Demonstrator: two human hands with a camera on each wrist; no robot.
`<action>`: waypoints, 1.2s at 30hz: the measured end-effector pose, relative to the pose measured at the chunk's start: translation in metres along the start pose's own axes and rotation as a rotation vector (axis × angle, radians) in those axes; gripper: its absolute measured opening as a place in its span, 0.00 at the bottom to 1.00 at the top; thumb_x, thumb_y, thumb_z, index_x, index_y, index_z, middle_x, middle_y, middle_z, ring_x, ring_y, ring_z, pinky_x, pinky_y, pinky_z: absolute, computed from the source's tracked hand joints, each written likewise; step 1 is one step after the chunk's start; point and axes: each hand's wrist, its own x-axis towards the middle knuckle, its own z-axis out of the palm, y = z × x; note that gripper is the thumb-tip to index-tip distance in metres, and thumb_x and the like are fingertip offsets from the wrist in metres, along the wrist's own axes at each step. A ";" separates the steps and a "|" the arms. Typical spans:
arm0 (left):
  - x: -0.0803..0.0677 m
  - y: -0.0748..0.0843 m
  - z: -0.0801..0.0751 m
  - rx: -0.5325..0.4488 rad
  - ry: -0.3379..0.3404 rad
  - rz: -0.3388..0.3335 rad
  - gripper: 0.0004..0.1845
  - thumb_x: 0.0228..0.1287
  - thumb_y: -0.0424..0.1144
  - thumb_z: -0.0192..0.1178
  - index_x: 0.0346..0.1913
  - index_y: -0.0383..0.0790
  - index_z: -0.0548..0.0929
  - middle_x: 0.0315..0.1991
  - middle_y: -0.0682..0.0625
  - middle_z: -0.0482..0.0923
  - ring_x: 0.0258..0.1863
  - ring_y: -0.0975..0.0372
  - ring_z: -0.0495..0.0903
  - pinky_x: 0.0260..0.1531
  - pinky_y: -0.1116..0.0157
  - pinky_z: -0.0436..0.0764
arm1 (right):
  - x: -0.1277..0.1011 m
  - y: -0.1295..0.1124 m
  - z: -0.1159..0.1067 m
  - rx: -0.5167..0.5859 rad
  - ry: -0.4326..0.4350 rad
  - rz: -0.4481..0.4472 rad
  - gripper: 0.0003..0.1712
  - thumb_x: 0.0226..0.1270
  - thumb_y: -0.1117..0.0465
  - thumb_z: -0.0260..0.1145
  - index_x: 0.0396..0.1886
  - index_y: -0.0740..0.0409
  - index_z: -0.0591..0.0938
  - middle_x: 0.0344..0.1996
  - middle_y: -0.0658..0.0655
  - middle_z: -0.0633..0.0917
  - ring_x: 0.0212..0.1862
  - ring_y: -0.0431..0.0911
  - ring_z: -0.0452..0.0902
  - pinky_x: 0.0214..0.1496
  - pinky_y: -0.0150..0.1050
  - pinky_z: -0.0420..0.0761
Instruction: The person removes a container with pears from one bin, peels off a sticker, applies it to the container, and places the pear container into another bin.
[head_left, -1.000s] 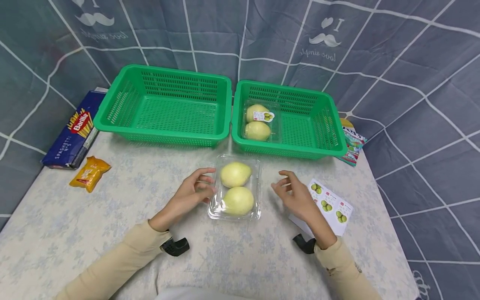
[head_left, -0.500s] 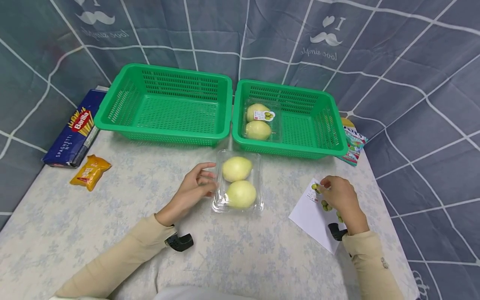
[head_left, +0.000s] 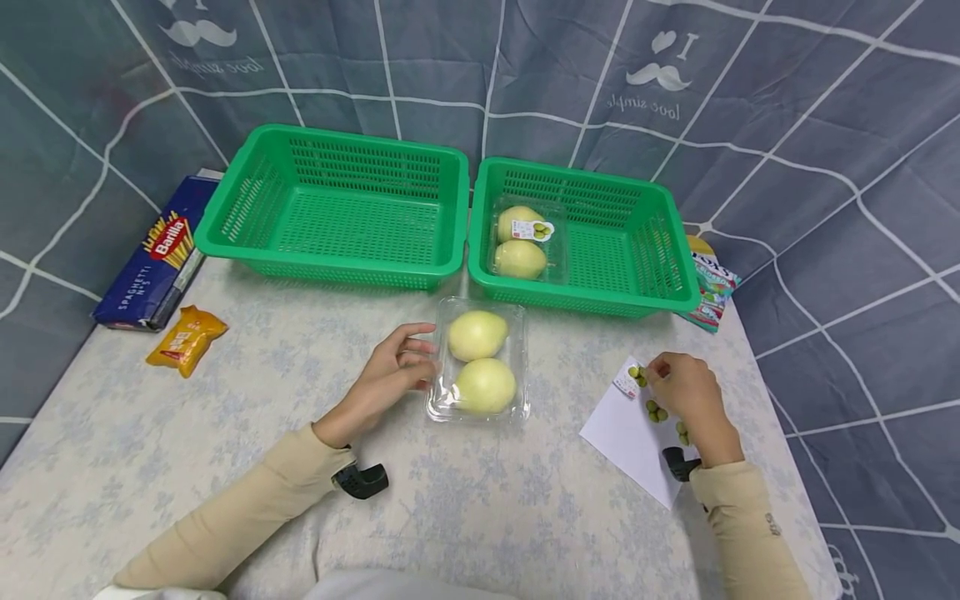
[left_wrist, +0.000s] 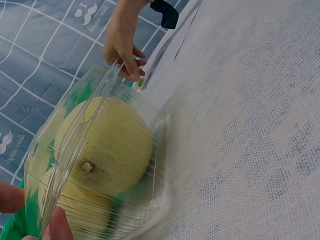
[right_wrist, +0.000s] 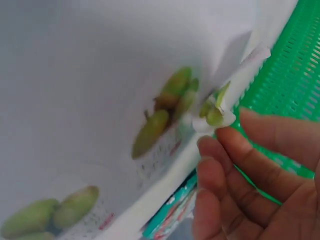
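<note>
A clear plastic clamshell box with two pale yellow fruits stands in front of the baskets. My left hand lies at its left side, fingers apart and loosely bent, the tips at the box edge; in the left wrist view only some fingertips show by the rim. At the right, my right hand pinches the corner of a fruit-printed sticker between thumb and forefinger. The right wrist view shows that sticker bent up from the white label sheet. Other printed fruit labels remain flat on the sheet, partly behind the hand.
Two green baskets stand side by side at the back: the left basket and the right basket, which holds a labelled box of fruits. A blue spaghetti box and orange packet lie left. A colourful packet lies right.
My right hand has moved from beside the box rightward to the label sheet and lifted a sticker's edge. The clamshell has shifted slightly away, with my left hand staying beside it.
</note>
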 end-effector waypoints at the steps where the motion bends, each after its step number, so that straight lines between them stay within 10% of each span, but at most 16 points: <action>1: 0.000 0.000 0.000 -0.001 0.000 0.000 0.33 0.67 0.30 0.58 0.74 0.40 0.63 0.60 0.37 0.70 0.44 0.65 0.78 0.43 0.65 0.84 | 0.001 0.001 -0.001 0.005 -0.008 -0.004 0.15 0.73 0.57 0.61 0.42 0.65 0.85 0.38 0.67 0.86 0.31 0.54 0.79 0.30 0.44 0.76; 11: -0.002 -0.002 -0.003 -0.001 -0.016 0.012 0.33 0.70 0.32 0.59 0.75 0.39 0.62 0.62 0.36 0.69 0.43 0.65 0.78 0.45 0.62 0.84 | 0.007 0.007 -0.013 0.064 -0.057 -0.070 0.15 0.73 0.59 0.57 0.42 0.67 0.84 0.39 0.68 0.86 0.34 0.53 0.79 0.32 0.41 0.76; 15: -0.004 -0.002 -0.004 0.014 -0.018 0.026 0.33 0.69 0.31 0.58 0.75 0.40 0.62 0.63 0.35 0.67 0.47 0.60 0.78 0.45 0.61 0.84 | -0.001 -0.009 -0.022 0.268 -0.125 -0.122 0.17 0.76 0.60 0.55 0.51 0.70 0.81 0.45 0.67 0.85 0.38 0.45 0.79 0.36 0.38 0.77; 22: -0.010 0.005 0.005 0.284 0.111 0.318 0.34 0.63 0.27 0.64 0.72 0.39 0.67 0.62 0.37 0.71 0.59 0.47 0.75 0.54 0.52 0.82 | -0.021 -0.068 -0.028 0.753 -0.232 -0.226 0.21 0.75 0.65 0.56 0.63 0.72 0.74 0.39 0.40 0.84 0.44 0.32 0.78 0.50 0.30 0.78; 27: -0.019 0.017 0.017 0.320 0.088 0.458 0.28 0.66 0.31 0.64 0.69 0.37 0.71 0.48 0.41 0.81 0.46 0.55 0.81 0.49 0.60 0.83 | -0.030 -0.122 -0.002 0.590 -0.033 -0.343 0.12 0.67 0.69 0.59 0.47 0.68 0.82 0.37 0.57 0.85 0.40 0.41 0.78 0.46 0.36 0.79; 32: -0.019 0.025 0.030 0.349 -0.021 0.450 0.28 0.68 0.39 0.64 0.68 0.38 0.72 0.38 0.48 0.83 0.35 0.63 0.81 0.40 0.69 0.83 | -0.041 -0.156 0.024 0.310 0.279 -0.522 0.03 0.63 0.66 0.63 0.32 0.60 0.82 0.30 0.58 0.84 0.36 0.50 0.79 0.39 0.41 0.78; 36: -0.016 0.026 0.034 0.392 -0.011 0.441 0.26 0.69 0.40 0.64 0.67 0.38 0.73 0.36 0.49 0.83 0.33 0.65 0.80 0.37 0.71 0.81 | -0.043 -0.167 0.035 0.282 0.343 -0.587 0.02 0.63 0.67 0.64 0.32 0.61 0.82 0.29 0.58 0.84 0.35 0.51 0.79 0.36 0.41 0.78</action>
